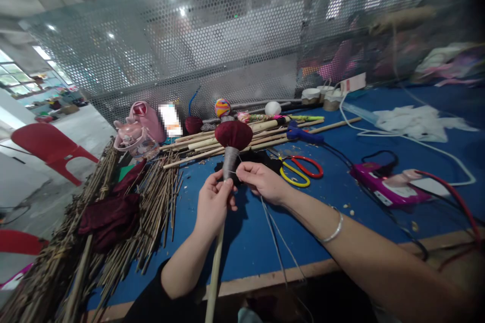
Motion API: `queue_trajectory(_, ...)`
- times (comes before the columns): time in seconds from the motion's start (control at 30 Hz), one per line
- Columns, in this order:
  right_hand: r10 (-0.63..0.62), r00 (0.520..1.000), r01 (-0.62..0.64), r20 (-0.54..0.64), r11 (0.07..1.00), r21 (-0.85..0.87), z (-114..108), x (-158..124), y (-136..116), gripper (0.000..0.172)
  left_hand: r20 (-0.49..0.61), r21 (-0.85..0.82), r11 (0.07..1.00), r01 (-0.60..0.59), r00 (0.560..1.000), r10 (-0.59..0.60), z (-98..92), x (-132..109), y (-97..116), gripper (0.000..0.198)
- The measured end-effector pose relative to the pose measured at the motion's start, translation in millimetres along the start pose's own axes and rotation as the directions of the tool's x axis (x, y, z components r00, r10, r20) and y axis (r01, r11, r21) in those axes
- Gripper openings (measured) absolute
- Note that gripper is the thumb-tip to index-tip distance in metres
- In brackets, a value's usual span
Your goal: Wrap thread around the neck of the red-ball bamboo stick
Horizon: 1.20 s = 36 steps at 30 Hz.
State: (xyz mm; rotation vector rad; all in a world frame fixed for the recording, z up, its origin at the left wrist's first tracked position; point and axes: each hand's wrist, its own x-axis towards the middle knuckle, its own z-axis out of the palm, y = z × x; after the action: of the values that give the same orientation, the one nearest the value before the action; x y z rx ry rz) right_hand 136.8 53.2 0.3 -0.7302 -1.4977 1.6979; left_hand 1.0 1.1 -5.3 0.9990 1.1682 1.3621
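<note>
My left hand [212, 202] is closed round a long wooden stick [214, 267] that rises from the table's near edge. The stick carries a dark red cloth ball [234, 134] at its top, with a neck of grey thread windings [229, 161] just below it. My right hand [261, 180] pinches a thin grey thread [278, 247] right beside those windings. The thread trails down past my forearm toward the table's front edge. Both hands touch at the stick, above the blue table top [242, 242].
A heap of thin sticks [113, 222] with dark red cloth [109, 214] lies at left. Behind the ball lie wooden rods [227, 142], scissors [299, 169], a blue glue gun [301, 135] and a pink device [379, 186] with cables. White cloth [413, 122] and a perforated metal screen [227, 45] stand behind.
</note>
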Motion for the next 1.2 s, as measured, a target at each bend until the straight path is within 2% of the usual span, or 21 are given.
queue_trajectory(0.13, 0.044, 0.999, -0.043, -0.008, 0.996, 0.083, 1, -1, -1, 0.032, 0.018, -0.005, 1.000, -0.007, 1.000, 0.007, 3.0, -3, 2, 0.041)
queue_trajectory(0.27, 0.047, 0.998, -0.044, -0.036, 0.996, 0.082, -2, 1, 3, 0.031, 0.058, -0.036, 0.999, -0.008, 0.998, 0.010, 3.3, -5, 4, 0.039)
queue_trajectory(0.4, 0.080, 0.997, -0.080, -0.003, 0.993, 0.085, -4, 4, 6, 0.032, 0.082, -0.082, 0.996, -0.023, 0.996, 0.030, 3.6, -8, 5, 0.035)
queue_trajectory(0.53, 0.023, 1.000, -0.023, 0.001, 0.994, 0.111, -6, 6, 6, 0.031, 0.160, -0.089, 0.996, -0.022, 0.986, 0.036, 3.8, -10, 6, 0.033)
queue_trajectory(0.63, -0.008, 0.998, 0.001, 0.057, 0.993, 0.116, -11, 7, 5, 0.035, 0.191, -0.114, 0.993, 0.012, 0.982, 0.010, 3.8, -10, 6, 0.031)
queue_trajectory(0.73, 0.022, 0.988, -0.047, 0.154, 0.986, 0.162, -17, 7, 8, 0.035, 0.243, -0.138, 0.988, 0.073, 0.969, -0.037, 3.9, -10, 5, 0.032)
queue_trajectory(0.8, 0.038, 0.985, -0.072, 0.171, 0.978, 0.198, -20, 7, 10, 0.033, 0.292, -0.095, 0.988, 0.120, 0.952, -0.087, 4.1, -9, 3, 0.035)
queue_trajectory(0.83, 0.041, 0.987, -0.073, 0.155, 0.977, 0.201, -20, 8, 11, 0.032, 0.286, -0.046, 0.991, 0.124, 0.952, -0.106, 4.1, -9, 1, 0.038)
queue_trajectory(0.9, 0.052, 0.994, -0.069, 0.101, 0.983, 0.173, -20, 9, 13, 0.030, 0.187, 0.116, 0.992, 0.050, 0.980, -0.072, 4.1, -9, -3, 0.044)
queue_trajectory(0.97, 0.067, 0.997, -0.073, 0.046, 0.989, 0.128, -17, 10, 14, 0.029, 0.034, 0.327, 0.941, -0.090, 0.996, 0.084, 3.6, -8, -8, 0.050)
queue_trajectory(1.03, 0.076, 0.997, -0.075, -0.002, 0.992, 0.097, -14, 11, 14, 0.030, -0.042, 0.488, 0.853, -0.184, 0.971, 0.234, 2.3, -7, -12, 0.048)
queue_trajectory(1.1, 0.064, 0.997, -0.060, -0.047, 0.995, 0.075, -12, 11, 14, 0.031, -0.048, 0.526, 0.826, -0.205, 0.962, 0.269, 0.4, -6, -13, 0.034)
queue_trajectory(1.2, 0.042, 0.998, -0.040, -0.050, 0.998, 0.054, -13, 11, 13, 0.030, -0.050, 0.455, 0.876, -0.160, 0.978, 0.204, -1.8, -4, -9, 0.026)
